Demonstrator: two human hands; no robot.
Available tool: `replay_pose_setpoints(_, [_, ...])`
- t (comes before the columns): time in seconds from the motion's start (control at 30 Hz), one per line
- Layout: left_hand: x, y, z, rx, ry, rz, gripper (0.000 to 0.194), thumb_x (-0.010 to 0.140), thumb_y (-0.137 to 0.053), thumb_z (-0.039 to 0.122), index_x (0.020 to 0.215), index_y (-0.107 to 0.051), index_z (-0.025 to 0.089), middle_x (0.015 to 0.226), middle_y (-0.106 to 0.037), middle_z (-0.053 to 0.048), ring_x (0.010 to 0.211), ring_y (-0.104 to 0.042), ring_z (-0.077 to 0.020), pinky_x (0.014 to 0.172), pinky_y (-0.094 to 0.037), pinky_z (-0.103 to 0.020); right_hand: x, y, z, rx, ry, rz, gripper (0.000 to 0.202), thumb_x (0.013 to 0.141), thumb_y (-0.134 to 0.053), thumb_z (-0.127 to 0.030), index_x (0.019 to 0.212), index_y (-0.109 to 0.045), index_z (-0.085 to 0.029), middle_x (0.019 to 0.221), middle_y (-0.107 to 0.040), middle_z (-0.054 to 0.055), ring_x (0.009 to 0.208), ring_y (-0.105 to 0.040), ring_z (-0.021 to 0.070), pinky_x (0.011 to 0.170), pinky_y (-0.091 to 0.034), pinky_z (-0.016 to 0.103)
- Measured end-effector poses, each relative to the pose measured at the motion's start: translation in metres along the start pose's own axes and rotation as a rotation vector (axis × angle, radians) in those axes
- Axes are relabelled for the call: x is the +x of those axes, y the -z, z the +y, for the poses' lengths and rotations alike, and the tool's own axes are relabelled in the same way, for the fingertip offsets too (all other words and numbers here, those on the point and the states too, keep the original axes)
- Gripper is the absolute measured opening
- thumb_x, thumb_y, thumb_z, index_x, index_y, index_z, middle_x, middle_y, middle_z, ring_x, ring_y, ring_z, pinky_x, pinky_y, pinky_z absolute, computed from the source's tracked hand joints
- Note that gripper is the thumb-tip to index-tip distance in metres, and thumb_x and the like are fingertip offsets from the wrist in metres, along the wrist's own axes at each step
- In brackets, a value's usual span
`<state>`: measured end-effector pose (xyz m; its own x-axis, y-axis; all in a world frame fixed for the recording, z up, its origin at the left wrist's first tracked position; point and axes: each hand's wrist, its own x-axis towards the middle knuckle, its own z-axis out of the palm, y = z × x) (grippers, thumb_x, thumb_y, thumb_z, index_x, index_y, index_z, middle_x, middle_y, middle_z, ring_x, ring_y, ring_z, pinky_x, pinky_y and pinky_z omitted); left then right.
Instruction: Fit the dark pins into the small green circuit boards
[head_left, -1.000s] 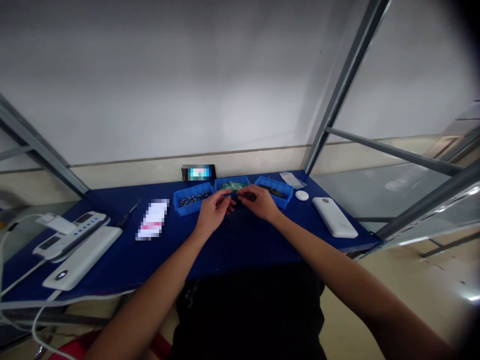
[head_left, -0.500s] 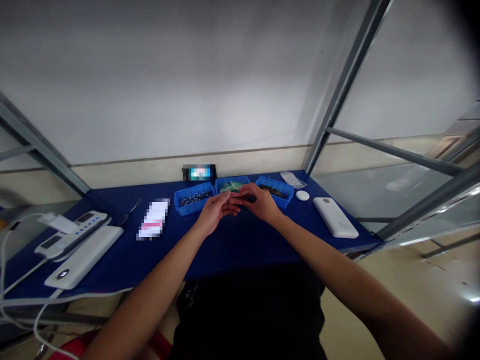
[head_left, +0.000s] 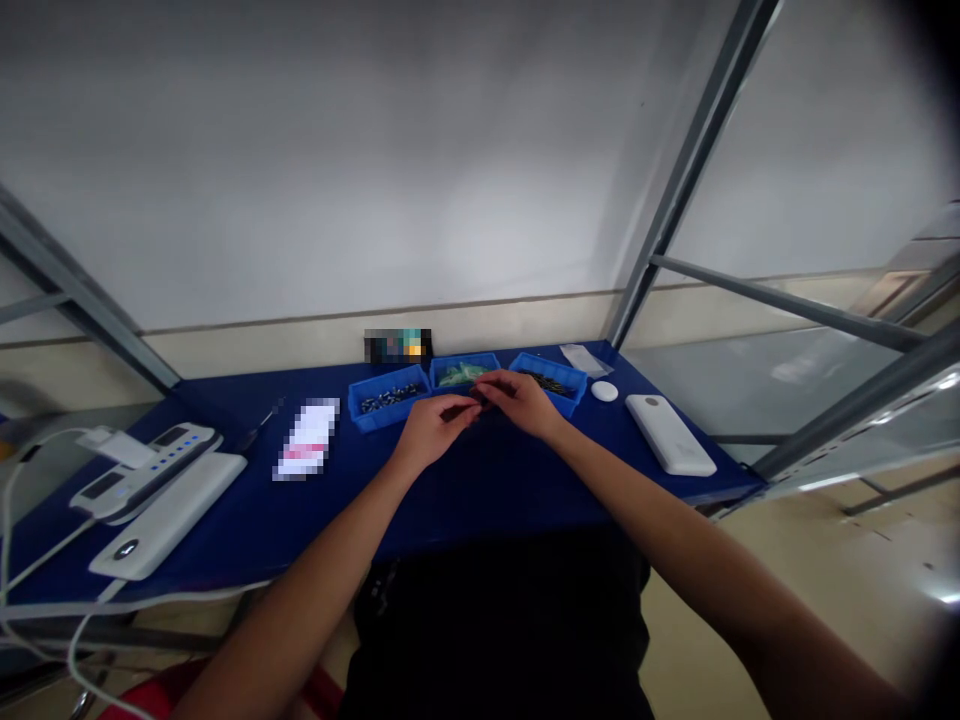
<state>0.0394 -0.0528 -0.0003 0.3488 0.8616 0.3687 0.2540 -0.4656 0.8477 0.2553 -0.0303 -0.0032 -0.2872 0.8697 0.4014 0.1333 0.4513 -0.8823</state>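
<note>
My left hand [head_left: 437,427] and my right hand [head_left: 519,400] meet at the fingertips above the table, just in front of the blue bins. Both are closed in a pinch, and whatever lies between the fingers is too small and dark to make out. Behind my left hand is a blue bin [head_left: 358,413] with small metal pieces. The middle blue bin [head_left: 444,364] has green pieces in it and is partly covered by my right hand. Beyond that hand, on the right, stands a third blue bin [head_left: 574,386] holding thin dark, brassy pieces.
On the blue table [head_left: 480,500], a phone [head_left: 307,440] lies left, near a power strip [head_left: 146,470] and a white power bank [head_left: 169,515]. Right are a round white disc [head_left: 604,391], another power bank [head_left: 670,434] and a plastic bag [head_left: 585,360]. A screen [head_left: 397,346] stands behind.
My left hand's fingers have closed from a loose spread into a pinch and come against my right fingertips. My right hand has barely moved.
</note>
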Motion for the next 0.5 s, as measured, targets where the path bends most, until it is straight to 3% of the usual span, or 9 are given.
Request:
replay_pose_setpoints(0.17, [-0.0032,-0.0005,0.0074,0.234,-0.216,0.040,0.019,0.099,-0.068,0.036,0.111,-0.080,0.026,0.107,-0.081,-0.005,0.093,-0.077,-0.0227,0.081,-0.062,-0.036,0.0006,0.0014,0.0016,0.183,-0.113,-0.001,0.033,0.085,-0.082,-0.046,0.107,-0.077,-0.022,0.099,-0.079,0.003,0.073,-0.071,0.0145,0.073,-0.060,0.030])
replay_pose_setpoints(0.5, [-0.0034,-0.0016,0.0051,0.241,-0.297,0.048,0.027,0.102,-0.065,0.033,0.127,-0.073,0.028,0.124,-0.076,-0.006,0.105,-0.076,-0.0215,0.082,-0.066,-0.035,0.0008,-0.0015,-0.0008,0.367,-0.182,0.024,0.035,0.083,-0.083,-0.047,0.107,-0.077,-0.022,0.098,-0.078,0.005,0.089,-0.072,0.0183,0.075,-0.059,0.030])
